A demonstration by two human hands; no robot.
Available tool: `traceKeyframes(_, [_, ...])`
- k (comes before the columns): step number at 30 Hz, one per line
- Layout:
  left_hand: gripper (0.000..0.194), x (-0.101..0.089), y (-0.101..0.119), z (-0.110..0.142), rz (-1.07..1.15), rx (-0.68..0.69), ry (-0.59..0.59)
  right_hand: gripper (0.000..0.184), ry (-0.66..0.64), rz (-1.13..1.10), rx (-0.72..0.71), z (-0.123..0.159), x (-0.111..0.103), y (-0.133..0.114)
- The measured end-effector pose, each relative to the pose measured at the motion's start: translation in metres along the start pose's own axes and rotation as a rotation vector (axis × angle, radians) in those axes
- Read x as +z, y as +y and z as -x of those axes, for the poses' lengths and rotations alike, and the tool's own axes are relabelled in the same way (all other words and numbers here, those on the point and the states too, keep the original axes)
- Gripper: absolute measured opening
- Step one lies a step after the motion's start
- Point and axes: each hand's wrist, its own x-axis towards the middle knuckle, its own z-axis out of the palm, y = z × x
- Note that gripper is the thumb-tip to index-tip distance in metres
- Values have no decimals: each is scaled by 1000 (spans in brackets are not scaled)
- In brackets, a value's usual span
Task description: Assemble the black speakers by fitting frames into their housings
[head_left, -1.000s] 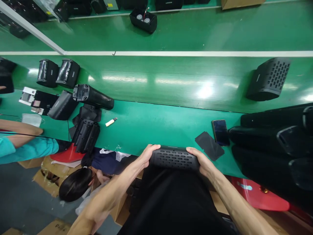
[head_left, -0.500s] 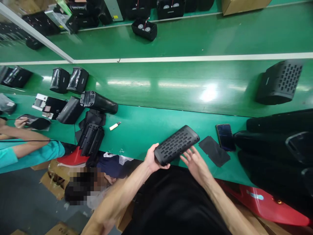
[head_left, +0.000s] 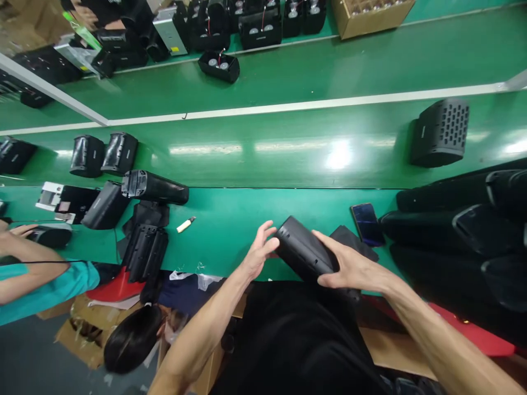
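A black speaker housing (head_left: 302, 247) is tilted over the front edge of the green bench, its smoother side facing up. My right hand (head_left: 346, 266) wraps around its right side, thumb below and fingers over the top. Beside its upper left end, my left hand (head_left: 260, 251) has its fingers apart; whether a fingertip touches the housing I cannot tell. Behind my right hand lies a dark flat sheet (head_left: 343, 235), partly covered. A phone (head_left: 368, 224) rests just to the right of that sheet.
Black housings (head_left: 146, 247) are piled left, near a small cream-handled tool (head_left: 186, 224). Large black pieces (head_left: 444, 230) crowd the right side. A perforated speaker (head_left: 440, 133) stands on the conveyor (head_left: 247, 164). A co-worker's arm (head_left: 37, 269) and another person's head (head_left: 132, 337) are at left.
The housing has turned from its perforated face to its smoother side. My right hand now grips it, while my left hand has let go. The whole view has shifted slightly.
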Motion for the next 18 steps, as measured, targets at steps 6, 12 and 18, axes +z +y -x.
traceKeyframes(6, [93, -8, -11, 20, -34, 2, -86, 100, -7, 77, 3, 40, 4, 25])
traceKeyframes(12, [104, -23, -26, 53, -54, 30, -91, 106, 194, -142, 70, 74, 28, 81])
traceKeyframes(18, [84, -27, -14, 58, -250, 79, -118, 96, 221, -57, -28, 77, 41, 79])
